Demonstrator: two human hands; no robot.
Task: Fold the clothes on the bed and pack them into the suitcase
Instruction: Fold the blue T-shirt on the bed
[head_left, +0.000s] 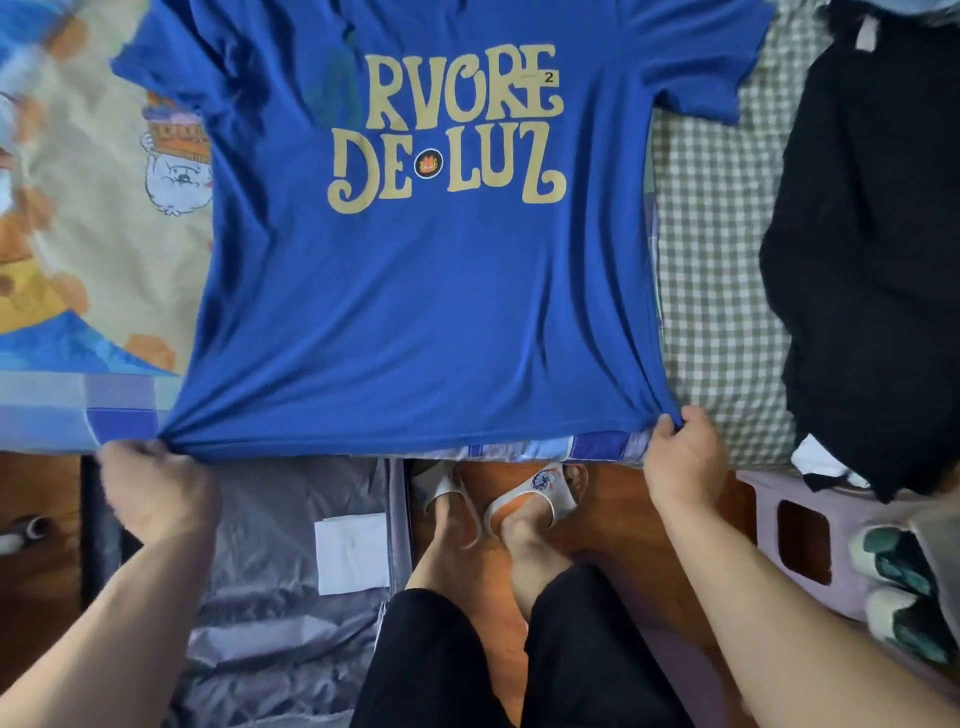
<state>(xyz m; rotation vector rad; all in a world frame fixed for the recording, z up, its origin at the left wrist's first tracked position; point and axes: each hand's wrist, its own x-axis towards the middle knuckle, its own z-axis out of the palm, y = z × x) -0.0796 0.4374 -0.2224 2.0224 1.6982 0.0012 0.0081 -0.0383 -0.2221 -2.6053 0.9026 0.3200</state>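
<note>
A: Where does the blue T-shirt lie, and how is it held?

B: It lies face up on the bed, print uppermost, hem at the bed's near edge. The left hand pinches the left hem corner; the right hand pinches the right hem corner. Both are clenched on cloth, which gathers into small creases at each grip and stretches the hem taut between them.

A: How will the fabric handle?

B: Judged from its drape, it is light, soft and limp knit. It will not hold a shape unaided and will likely stretch or skew if pulled unevenly. Corners and seams seem the best holds; a mid-panel grip would bunch it.

A: What else is shown?

B: A black garment lies heaped to the right, still unfolded. The open suitcase, grey-lined, sits on the floor below the left hand, just beside the person's feet; it shows a white patch, and I cannot tell what that is.
</note>
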